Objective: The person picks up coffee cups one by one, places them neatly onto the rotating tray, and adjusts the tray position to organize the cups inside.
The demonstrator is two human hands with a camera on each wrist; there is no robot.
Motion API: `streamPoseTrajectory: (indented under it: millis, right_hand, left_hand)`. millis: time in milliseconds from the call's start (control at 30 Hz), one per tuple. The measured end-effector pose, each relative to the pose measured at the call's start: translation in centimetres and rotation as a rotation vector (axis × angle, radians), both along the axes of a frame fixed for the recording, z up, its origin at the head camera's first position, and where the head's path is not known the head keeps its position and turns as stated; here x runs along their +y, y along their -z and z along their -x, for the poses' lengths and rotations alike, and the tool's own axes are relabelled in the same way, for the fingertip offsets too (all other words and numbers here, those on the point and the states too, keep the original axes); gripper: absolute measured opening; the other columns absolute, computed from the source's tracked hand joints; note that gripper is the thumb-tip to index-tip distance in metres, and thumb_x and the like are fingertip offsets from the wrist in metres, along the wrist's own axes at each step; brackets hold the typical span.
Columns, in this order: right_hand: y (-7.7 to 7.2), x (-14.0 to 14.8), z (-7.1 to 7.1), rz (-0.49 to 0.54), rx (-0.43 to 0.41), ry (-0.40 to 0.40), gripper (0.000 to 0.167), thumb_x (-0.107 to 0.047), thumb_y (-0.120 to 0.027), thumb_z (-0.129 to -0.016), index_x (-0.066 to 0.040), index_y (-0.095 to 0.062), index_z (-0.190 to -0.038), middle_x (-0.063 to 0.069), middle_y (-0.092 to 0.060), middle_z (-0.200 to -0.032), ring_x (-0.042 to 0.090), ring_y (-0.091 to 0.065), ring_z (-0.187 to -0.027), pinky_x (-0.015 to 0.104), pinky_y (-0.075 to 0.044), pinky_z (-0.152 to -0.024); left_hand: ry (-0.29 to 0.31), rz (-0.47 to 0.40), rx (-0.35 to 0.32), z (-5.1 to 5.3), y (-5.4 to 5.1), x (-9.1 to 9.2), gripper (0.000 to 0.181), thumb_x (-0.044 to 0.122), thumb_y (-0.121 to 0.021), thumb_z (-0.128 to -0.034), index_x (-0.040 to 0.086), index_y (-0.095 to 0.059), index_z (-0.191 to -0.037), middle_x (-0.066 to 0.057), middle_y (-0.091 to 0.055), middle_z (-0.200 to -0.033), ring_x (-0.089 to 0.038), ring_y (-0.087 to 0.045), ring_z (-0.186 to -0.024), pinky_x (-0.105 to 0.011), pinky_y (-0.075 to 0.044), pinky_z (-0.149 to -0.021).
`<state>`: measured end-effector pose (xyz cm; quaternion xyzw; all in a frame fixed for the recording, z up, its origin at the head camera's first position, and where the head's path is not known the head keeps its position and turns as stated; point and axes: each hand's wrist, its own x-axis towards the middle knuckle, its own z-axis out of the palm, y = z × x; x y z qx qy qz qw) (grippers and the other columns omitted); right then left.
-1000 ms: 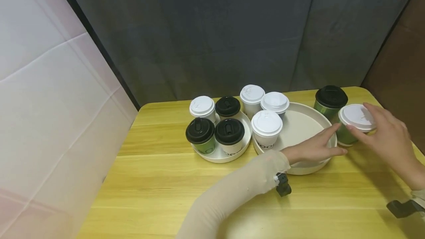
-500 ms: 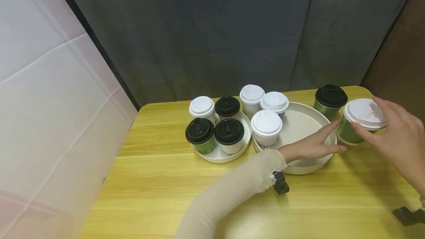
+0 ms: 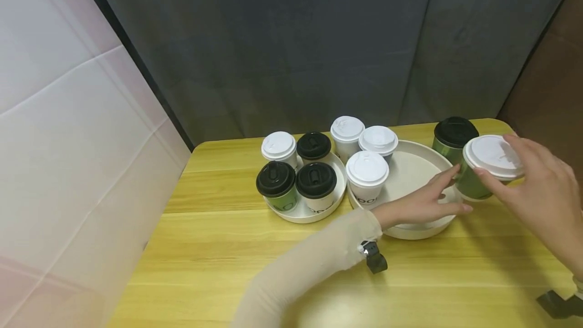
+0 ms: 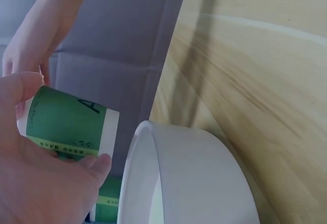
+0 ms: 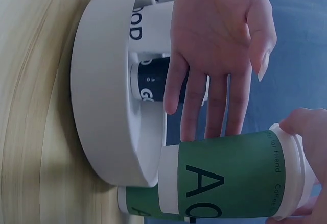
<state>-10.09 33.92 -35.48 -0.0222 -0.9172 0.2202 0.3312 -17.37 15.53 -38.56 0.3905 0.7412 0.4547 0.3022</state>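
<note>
My right hand point(image 3: 542, 191) grips a green paper cup point(image 3: 473, 181) with a white lid, fingers and thumb around the lid's edge. The cup is held upright, raised off the table beside the right rim of a large round cream tray point(image 3: 416, 234). My left hand point(image 3: 423, 204) reaches over that tray with its fingers fairly straight, close to the cup's side. In the right wrist view the left palm point(image 5: 219, 35) faces the camera, fingertips at the cup; whether they touch it I cannot tell. Three white-lidded cups, one a white cup point(image 3: 366, 176), stand in the tray's left part.
A smaller round plate point(image 3: 298, 219) at left bears one white-lidded cup point(image 3: 279, 147) and three black-lidded cups, one green point(image 3: 276, 186). Behind the held cup stands another green cup with a black lid point(image 3: 455, 133). A dark curtain point(image 3: 282, 49) hangs behind the wooden table point(image 3: 205, 257).
The right hand has lifted the green cup off the table, first slightly right, then back left toward the tray. The left hand has drawn slightly left. The other cups have stayed put.
</note>
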Motion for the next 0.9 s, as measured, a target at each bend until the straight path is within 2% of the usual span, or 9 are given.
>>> streamPoseTrajectory:
  millis: [333, 467, 600, 800, 900]
  right_hand:
    - [-0.3, -1.6, -0.4, 0.024, 0.036, -0.074, 0.067, -0.024, -0.08, -0.078, -0.004, -0.056, -0.137, 0.028, -0.057, -0.135, 0.053, -0.053, -0.115, 0.067, -0.036, -0.087]
    - [-0.3, -2.4, -0.5, -0.001, 0.089, -0.112, 0.068, -0.016, -0.083, -0.071, -0.002, -0.059, -0.133, 0.026, -0.06, -0.129, 0.049, -0.056, -0.11, 0.053, -0.039, -0.081]
    - [-0.2, -3.1, -0.5, -0.019, 0.101, -0.135, 0.069, -0.015, -0.084, -0.069, -0.001, -0.059, -0.132, 0.027, -0.061, -0.128, 0.047, -0.057, -0.109, 0.045, -0.037, -0.078]
    - [0.3, -4.3, -0.9, 0.011, 0.088, -0.191, 0.072, -0.013, -0.086, -0.064, -0.002, -0.061, -0.131, 0.025, -0.061, -0.129, 0.047, -0.057, -0.11, 0.052, -0.038, -0.082]
    - [0.6, -4.9, -0.9, 0.028, 0.088, -0.214, 0.076, -0.012, -0.089, -0.06, -0.004, -0.062, -0.13, 0.023, -0.061, -0.13, 0.045, -0.057, -0.112, 0.052, -0.04, -0.085]
  left_hand:
    - [0.011, -0.026, 0.01, -0.8, -0.7, -2.3, 0.087, 0.026, -0.059, -0.0982, 0.029, 0.003, -0.159, 0.009, -0.003, -0.167, -0.004, -0.019, -0.152, -0.015, -0.034, -0.113]
    - [0.023, -0.022, 0.028, -1.2, -1.0, -3.4, 0.089, 0.027, -0.06, -0.0976, 0.031, 0.005, -0.159, 0.01, -0.001, -0.167, -0.004, -0.018, -0.152, -0.015, -0.034, -0.113]
    - [0.023, -0.028, 0.035, -1.6, -1.1, -4.4, 0.091, 0.027, -0.06, -0.0969, 0.03, 0.006, -0.159, 0.009, 0.0, -0.167, -0.005, -0.017, -0.152, -0.016, -0.034, -0.113]
    - [0.006, -0.037, 0.085, -2.5, -0.4, -6.2, 0.094, 0.029, -0.062, -0.0954, 0.031, 0.008, -0.158, 0.007, -0.001, -0.167, -0.009, -0.02, -0.152, -0.016, -0.037, -0.112]
    - [-0.007, -0.028, 0.101, -3.1, -0.1, -7.1, 0.095, 0.029, -0.063, -0.0954, 0.029, 0.009, -0.158, 0.005, -0.001, -0.168, -0.011, -0.02, -0.152, -0.015, -0.037, -0.111]
